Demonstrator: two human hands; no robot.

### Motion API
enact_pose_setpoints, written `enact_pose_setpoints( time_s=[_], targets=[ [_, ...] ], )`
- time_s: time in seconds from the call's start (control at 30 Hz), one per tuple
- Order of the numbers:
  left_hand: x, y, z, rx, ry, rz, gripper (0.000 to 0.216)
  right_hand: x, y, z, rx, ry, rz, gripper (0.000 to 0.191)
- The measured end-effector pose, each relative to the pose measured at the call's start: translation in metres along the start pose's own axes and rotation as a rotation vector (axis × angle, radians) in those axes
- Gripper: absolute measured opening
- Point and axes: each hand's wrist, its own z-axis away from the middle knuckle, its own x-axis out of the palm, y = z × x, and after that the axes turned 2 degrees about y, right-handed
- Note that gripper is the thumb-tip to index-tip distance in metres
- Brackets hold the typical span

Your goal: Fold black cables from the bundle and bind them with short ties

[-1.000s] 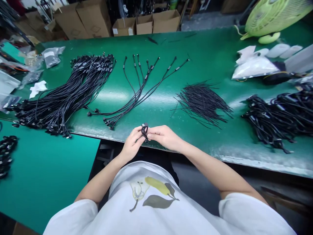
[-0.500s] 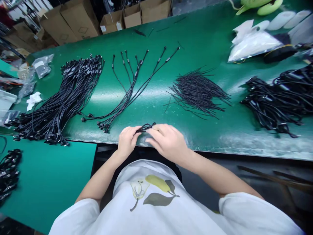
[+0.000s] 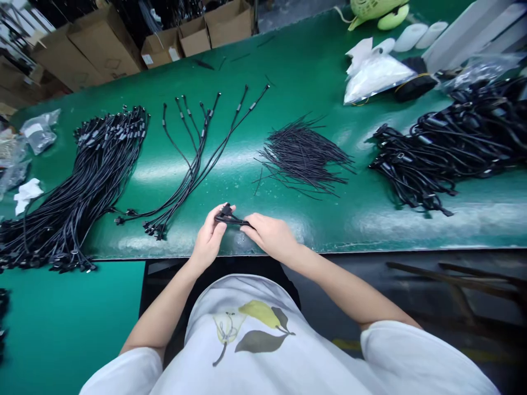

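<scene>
Above the table's front edge, a folded black cable (image 3: 231, 219) is stretched between my two hands. My left hand (image 3: 209, 236) grips its left end, where a dark connector shows at the fingertips. The fingers of my right hand (image 3: 269, 235) are closed on the right end of the bundle. Several loose black cables (image 3: 193, 170) with connectors lie fanned out beyond my left hand. Past my right hand is a heap of thin black ties (image 3: 307, 156).
A large pile of straight black cables (image 3: 94, 181) covers the left of the green table (image 3: 255, 71). Coiled black cables (image 3: 436, 153) lie at the right. A white plastic bag (image 3: 376, 74) and white rolls (image 3: 411, 37) sit behind them. Cardboard boxes (image 3: 193, 35) stand beyond the far edge.
The view has shifted right, so the tabletop things appear farther left. In my hands the cable bundle has turned, and its connector end now shows at my left fingertips.
</scene>
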Motion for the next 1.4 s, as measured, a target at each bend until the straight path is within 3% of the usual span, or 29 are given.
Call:
enact_pose_setpoints(
  time_s=[0.17,0.33,0.43,0.53,0.73,0.83,0.97,1.07,1.2,1.3,1.4],
  targets=[
    [0.029,-0.001,-0.006,-0.056,-0.016,0.255,0.051,0.013,-0.008,-0.008,-0.059,0.067,0.173,0.034],
    [0.035,0.002,-0.010,-0.040,0.041,0.369,0.043,0.009,-0.006,-0.012,-0.084,0.131,0.207,0.029],
    [0.026,0.006,-0.012,-0.045,0.007,0.316,0.035,0.005,-0.001,-0.011,-0.059,0.069,0.001,0.023],
    [0.010,0.006,-0.014,0.000,-0.124,0.128,0.032,0.004,0.006,-0.008,-0.015,-0.009,-0.217,0.016],
    [-0.012,0.010,-0.022,0.250,-0.302,-0.262,0.034,0.005,0.008,-0.002,0.152,-0.238,-0.465,0.020],
    [-0.016,0.021,-0.024,0.356,-0.409,-0.290,0.036,0.001,0.007,-0.004,0.113,-0.281,-0.720,0.023],
    [-0.019,0.030,-0.021,0.320,-0.516,-0.172,0.033,-0.006,0.003,-0.005,0.120,-0.413,-0.908,0.032],
    [-0.012,0.025,-0.016,0.293,-0.469,-0.077,0.026,-0.007,-0.003,-0.003,0.140,-0.283,-0.764,0.040],
    [0.016,0.014,-0.011,0.286,-0.225,0.057,0.024,0.004,-0.012,0.001,0.071,-0.040,-0.262,0.039],
    [0.037,0.011,-0.011,0.240,-0.007,0.085,0.025,0.014,-0.014,-0.002,0.094,-0.034,-0.020,0.039],
    [0.047,0.010,-0.013,0.291,0.019,0.004,0.034,0.023,-0.011,-0.008,0.147,-0.107,0.018,0.038]
  ],
)
